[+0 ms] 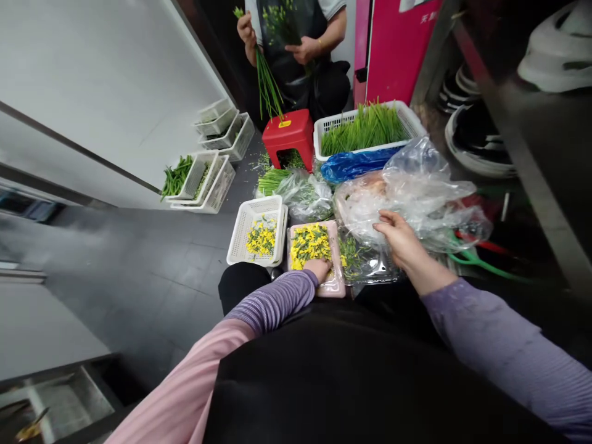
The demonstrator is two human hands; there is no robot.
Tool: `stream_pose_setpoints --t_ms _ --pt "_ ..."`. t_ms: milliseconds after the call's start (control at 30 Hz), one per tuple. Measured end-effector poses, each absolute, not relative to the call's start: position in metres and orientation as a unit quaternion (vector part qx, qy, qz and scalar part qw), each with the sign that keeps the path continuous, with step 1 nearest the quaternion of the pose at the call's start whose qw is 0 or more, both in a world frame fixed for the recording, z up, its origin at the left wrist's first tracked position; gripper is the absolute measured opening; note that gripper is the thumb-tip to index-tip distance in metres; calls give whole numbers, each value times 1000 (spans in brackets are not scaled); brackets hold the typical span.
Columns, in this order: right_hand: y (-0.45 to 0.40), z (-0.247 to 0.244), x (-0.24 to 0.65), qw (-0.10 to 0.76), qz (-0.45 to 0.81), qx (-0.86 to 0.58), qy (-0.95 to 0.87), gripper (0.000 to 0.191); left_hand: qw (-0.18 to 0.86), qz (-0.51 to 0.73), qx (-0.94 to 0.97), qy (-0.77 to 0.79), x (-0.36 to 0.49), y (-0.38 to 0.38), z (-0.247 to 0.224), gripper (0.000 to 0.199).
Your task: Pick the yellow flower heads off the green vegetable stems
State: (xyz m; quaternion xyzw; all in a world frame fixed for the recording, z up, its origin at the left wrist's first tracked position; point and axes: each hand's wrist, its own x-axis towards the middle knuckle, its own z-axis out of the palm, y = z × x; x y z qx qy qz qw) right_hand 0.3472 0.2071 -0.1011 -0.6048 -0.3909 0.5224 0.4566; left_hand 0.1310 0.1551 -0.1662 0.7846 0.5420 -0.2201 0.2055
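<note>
My left hand (318,269) reaches into a pink tray (338,285) of yellow flowers (311,242); its fingertips are hidden among the flowers. My right hand (401,239) is raised over the edge of a clear plastic bag (416,191), fingers apart and nothing held in them. Just right of the pink tray lies a clear plastic tray (377,266) with thin green stems (352,254). To its left is a white basket (235,242) with more yellow flowers (261,237).
Across from me a person (303,49) holds green stems above a red stool (289,131). Behind the bags stands a white basket of green stalks (365,128). Stacked baskets (217,185) line the left wall; a metal shelf (527,154) borders the right.
</note>
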Motion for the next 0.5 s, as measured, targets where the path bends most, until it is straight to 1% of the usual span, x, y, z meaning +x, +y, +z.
stream_pose_setpoints --t_ms 200,333,500 --pt "206 -86 338 445 552 -574 -409 34 195 -226 813 500 119 150 -165 37" --pt "201 -84 338 443 561 -564 -413 29 182 -216 829 482 117 152 -167 37" --pt "198 -81 342 444 562 -556 -421 24 193 -231 817 491 120 156 -168 30"
